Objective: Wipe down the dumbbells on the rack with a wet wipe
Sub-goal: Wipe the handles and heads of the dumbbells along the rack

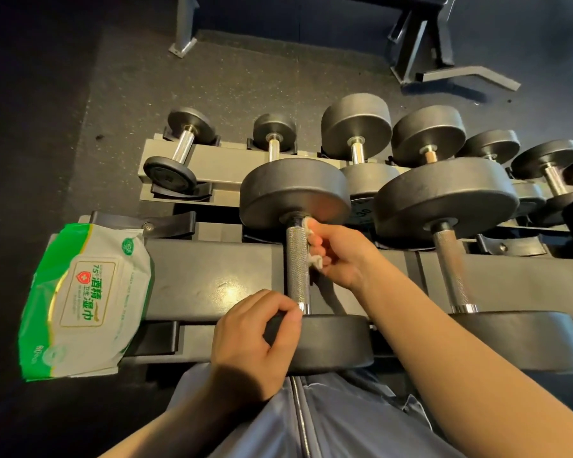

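On the top rack tier (212,279), wiping the dumbbell (296,259) handle.
Right hand (341,256) pinches the wipe (313,244) at the handle's 3 o'clock; left hand (252,342) grips the near weight.

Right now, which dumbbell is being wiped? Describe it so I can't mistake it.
Find the rack with the wipes pack on its left end. The dumbbell is the first right of the pack. Unlike its neighbour, the right hand holds a wipe against its handle.
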